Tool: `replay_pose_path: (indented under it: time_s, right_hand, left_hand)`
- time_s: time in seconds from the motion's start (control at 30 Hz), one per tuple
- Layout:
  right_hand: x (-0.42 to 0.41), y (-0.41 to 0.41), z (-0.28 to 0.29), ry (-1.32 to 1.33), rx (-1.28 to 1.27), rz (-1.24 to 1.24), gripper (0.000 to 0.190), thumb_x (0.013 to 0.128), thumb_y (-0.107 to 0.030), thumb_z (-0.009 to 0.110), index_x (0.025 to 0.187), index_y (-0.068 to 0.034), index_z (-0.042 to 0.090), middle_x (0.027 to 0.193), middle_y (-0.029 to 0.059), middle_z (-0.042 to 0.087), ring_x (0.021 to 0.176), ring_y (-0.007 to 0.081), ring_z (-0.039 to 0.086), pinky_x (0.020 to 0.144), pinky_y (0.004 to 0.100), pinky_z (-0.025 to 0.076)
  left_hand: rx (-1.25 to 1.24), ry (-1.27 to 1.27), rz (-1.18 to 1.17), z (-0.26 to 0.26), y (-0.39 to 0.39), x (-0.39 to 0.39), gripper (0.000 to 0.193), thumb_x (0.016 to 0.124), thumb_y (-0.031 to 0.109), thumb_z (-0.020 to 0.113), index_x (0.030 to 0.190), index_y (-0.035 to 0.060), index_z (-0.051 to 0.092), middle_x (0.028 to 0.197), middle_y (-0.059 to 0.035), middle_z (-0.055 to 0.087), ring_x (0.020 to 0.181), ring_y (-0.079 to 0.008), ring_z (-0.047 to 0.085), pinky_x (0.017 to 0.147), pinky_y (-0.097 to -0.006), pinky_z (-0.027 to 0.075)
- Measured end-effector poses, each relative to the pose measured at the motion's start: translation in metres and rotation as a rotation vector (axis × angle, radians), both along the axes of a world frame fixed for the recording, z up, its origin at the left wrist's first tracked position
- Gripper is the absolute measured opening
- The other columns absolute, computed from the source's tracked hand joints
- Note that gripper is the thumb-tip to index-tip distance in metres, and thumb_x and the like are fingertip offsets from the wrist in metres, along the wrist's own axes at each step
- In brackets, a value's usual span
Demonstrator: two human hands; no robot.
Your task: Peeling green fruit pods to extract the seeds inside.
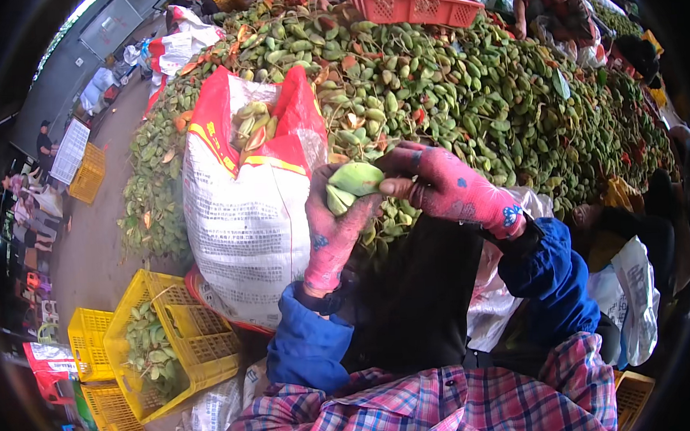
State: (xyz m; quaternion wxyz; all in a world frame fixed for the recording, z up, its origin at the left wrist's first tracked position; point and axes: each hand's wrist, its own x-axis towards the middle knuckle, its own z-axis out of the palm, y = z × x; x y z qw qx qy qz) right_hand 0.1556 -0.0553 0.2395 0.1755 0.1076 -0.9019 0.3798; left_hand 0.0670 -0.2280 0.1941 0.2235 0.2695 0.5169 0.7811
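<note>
My left hand point(336, 222), in a pink patterned glove with bare fingertips, cradles green pod-like fruits. An upper green fruit point(356, 178) rests over a lower green fruit point(339, 199) in its palm. From the right, my right hand point(445, 181), gloved alike, pinches the tip of the upper fruit between thumb and fingers. Just left of my hands stands a white woven sack point(246, 232) with a red rim, its mouth gaping, and picked fruits point(254, 126) show inside. Beyond my hands spreads a large heap of green fruits point(467, 92) with scattered leaves and stems.
A red plastic crate point(416, 1) sits on the far side of the heap. At lower left, a yellow crate point(202, 334) holding leaves point(153, 354) stands among other yellow crates point(119, 420). Another person point(556, 5) sits at the heap's upper right. A white bag point(636, 300) lies at right.
</note>
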Motion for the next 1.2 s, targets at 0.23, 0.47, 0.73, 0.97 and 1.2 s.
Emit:
replay_pose_path:
  time_s: [0.23,0.47,0.73,0.97,1.2]
  right_hand:
    - [0.02,-0.024,-0.019,-0.189,-0.558,-0.119,0.036,0.085,-0.023,0.072,0.105,0.0,0.053,0.086,0.0092,0.058,0.079,0.0161,0.053,0.073,0.0337,0.046]
    - [0.036,-0.03,-0.021,-0.195,-0.74,-0.164,0.047,0.084,-0.029,0.076,0.107,0.001,0.048,0.088,0.0046,0.054,0.083,0.0119,0.048,0.074,0.0294,0.043]
    - [0.048,-0.019,-0.019,-0.271,-0.322,-0.104,0.057,0.093,-0.05,0.059,0.114,0.002,0.047,0.08,0.0184,0.057,0.075,0.0317,0.06,0.069,0.0385,0.046]
    - [0.051,-0.047,-0.039,-0.053,-0.5,-0.23,0.037,0.101,-0.037,0.046,0.108,-0.002,0.051,0.083,0.0181,0.059,0.075,0.0325,0.06,0.07,0.0406,0.046]
    - [0.05,-0.052,-0.047,-0.022,-0.565,-0.22,0.032,0.103,-0.033,0.042,0.106,-0.003,0.053,0.071,0.0031,0.054,0.064,0.0123,0.054,0.058,0.0266,0.042]
  left_hand:
    - [-0.11,0.396,0.137,-0.026,0.006,0.007,0.056,0.079,0.003,0.074,0.126,0.0003,0.043,0.101,-0.0105,0.063,0.088,-0.0177,0.064,0.077,-0.0308,0.054]
    - [-0.03,0.57,0.174,-0.034,0.012,0.022,0.073,0.078,0.008,0.078,0.137,-0.0038,0.037,0.109,-0.0179,0.065,0.096,-0.0268,0.067,0.082,-0.0347,0.053]
    - [-0.09,0.697,0.014,-0.014,-0.002,0.028,0.062,0.083,0.01,0.069,0.137,-0.0045,0.042,0.104,-0.0171,0.064,0.094,-0.0242,0.065,0.081,-0.0347,0.052]
    - [-0.02,0.551,0.038,-0.025,-0.002,0.038,0.062,0.084,0.017,0.067,0.136,-0.006,0.043,0.108,-0.017,0.063,0.096,-0.021,0.062,0.085,-0.0342,0.051]
    - [0.048,0.237,0.007,-0.024,-0.009,0.036,0.064,0.077,0.02,0.069,0.131,-0.01,0.049,0.113,-0.0157,0.063,0.099,-0.0191,0.061,0.088,-0.0321,0.05]
